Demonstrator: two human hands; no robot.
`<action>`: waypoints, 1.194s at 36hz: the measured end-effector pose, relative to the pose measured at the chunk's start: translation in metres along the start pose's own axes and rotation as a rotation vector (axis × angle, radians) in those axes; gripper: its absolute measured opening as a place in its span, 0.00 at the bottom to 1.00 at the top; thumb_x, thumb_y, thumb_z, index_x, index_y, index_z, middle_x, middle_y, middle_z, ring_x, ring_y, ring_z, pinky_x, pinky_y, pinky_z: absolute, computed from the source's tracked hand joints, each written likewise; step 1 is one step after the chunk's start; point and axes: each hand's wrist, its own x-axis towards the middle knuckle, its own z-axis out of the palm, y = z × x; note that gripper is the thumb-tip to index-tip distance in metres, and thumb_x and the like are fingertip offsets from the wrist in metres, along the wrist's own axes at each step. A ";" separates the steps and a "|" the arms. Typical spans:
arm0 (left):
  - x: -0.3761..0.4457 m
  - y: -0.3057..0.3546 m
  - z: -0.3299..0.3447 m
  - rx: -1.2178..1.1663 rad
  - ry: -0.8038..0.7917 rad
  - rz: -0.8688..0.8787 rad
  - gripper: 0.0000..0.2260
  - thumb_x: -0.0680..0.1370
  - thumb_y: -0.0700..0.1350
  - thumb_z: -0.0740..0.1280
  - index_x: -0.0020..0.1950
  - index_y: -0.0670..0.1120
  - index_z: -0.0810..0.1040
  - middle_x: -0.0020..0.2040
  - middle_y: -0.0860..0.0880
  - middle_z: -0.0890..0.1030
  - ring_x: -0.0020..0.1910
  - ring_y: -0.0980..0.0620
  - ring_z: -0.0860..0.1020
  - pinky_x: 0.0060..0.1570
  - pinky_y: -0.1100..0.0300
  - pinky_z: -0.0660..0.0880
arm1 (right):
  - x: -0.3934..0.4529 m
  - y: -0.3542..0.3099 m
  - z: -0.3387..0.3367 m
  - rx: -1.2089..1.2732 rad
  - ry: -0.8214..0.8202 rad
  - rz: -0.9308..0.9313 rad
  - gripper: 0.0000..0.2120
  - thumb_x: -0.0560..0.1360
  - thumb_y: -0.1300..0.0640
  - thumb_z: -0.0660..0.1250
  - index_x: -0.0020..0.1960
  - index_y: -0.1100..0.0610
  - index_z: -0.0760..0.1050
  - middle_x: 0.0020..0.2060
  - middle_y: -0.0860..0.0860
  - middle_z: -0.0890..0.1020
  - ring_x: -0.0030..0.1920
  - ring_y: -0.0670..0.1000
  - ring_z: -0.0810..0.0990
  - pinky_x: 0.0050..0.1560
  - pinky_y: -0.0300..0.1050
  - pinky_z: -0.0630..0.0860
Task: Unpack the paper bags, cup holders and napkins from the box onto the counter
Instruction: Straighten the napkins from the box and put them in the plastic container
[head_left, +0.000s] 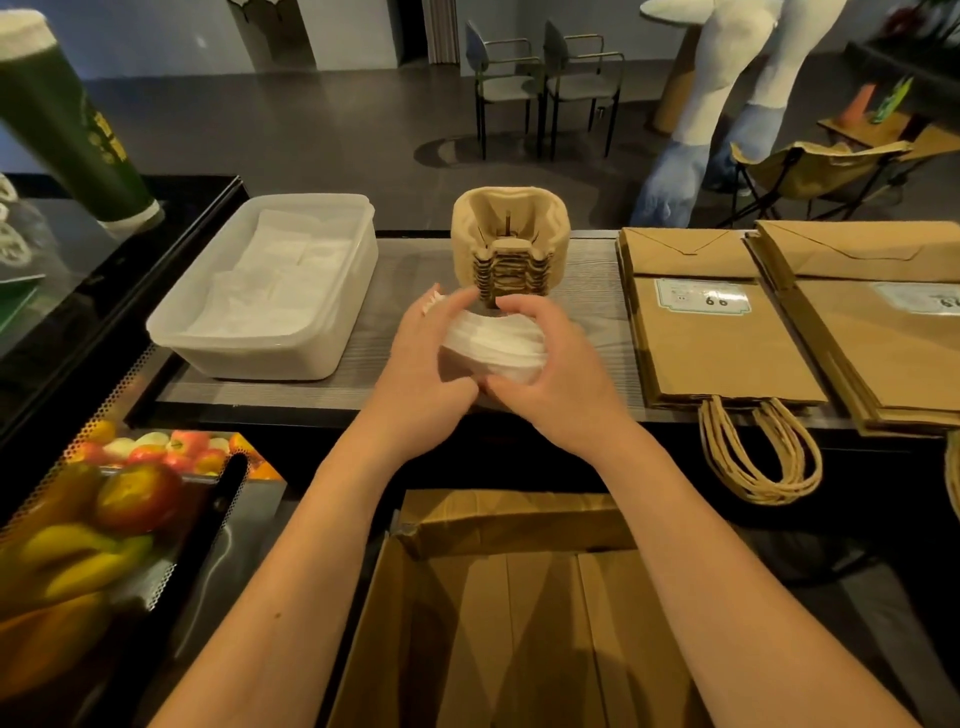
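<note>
A thick stack of white napkins (493, 348) is held over the grey counter (405, 280), bent between both hands. My left hand (426, 358) grips its left side and my right hand (556, 379) grips its right side. Just behind the napkins stands a stack of pulp cup holders (511, 234). Two piles of brown paper bags (722, 332) (883, 332) lie flat on the counter to the right, their twine handles hanging over the front edge. The open cardboard box (519, 613) sits below my arms and looks empty.
A clear plastic tub (332, 312) with white napkins inside sits on the counter's left. A fruit-printed box (156, 457) is at lower left, a tall green cup display (62, 119) at far left. Chairs and a large plush figure stand beyond the counter.
</note>
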 end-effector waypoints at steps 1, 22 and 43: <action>0.000 -0.003 -0.001 0.109 0.018 0.025 0.38 0.73 0.33 0.67 0.77 0.59 0.62 0.82 0.54 0.53 0.80 0.54 0.51 0.77 0.53 0.54 | 0.000 -0.002 0.001 -0.027 0.007 0.007 0.28 0.74 0.58 0.77 0.69 0.45 0.70 0.58 0.38 0.73 0.56 0.32 0.72 0.51 0.23 0.71; -0.030 0.020 0.022 -1.025 0.128 -0.269 0.47 0.62 0.54 0.83 0.76 0.52 0.64 0.66 0.44 0.80 0.63 0.45 0.81 0.65 0.43 0.76 | -0.041 -0.051 0.027 1.292 0.276 0.410 0.26 0.69 0.56 0.74 0.67 0.52 0.76 0.58 0.58 0.84 0.51 0.52 0.87 0.52 0.50 0.84; -0.004 0.034 -0.019 -0.065 0.176 0.134 0.10 0.81 0.49 0.69 0.60 0.58 0.75 0.52 0.61 0.81 0.51 0.65 0.78 0.49 0.64 0.75 | -0.029 -0.040 0.005 0.634 0.141 0.359 0.42 0.64 0.51 0.81 0.73 0.44 0.67 0.64 0.44 0.80 0.65 0.47 0.78 0.69 0.56 0.76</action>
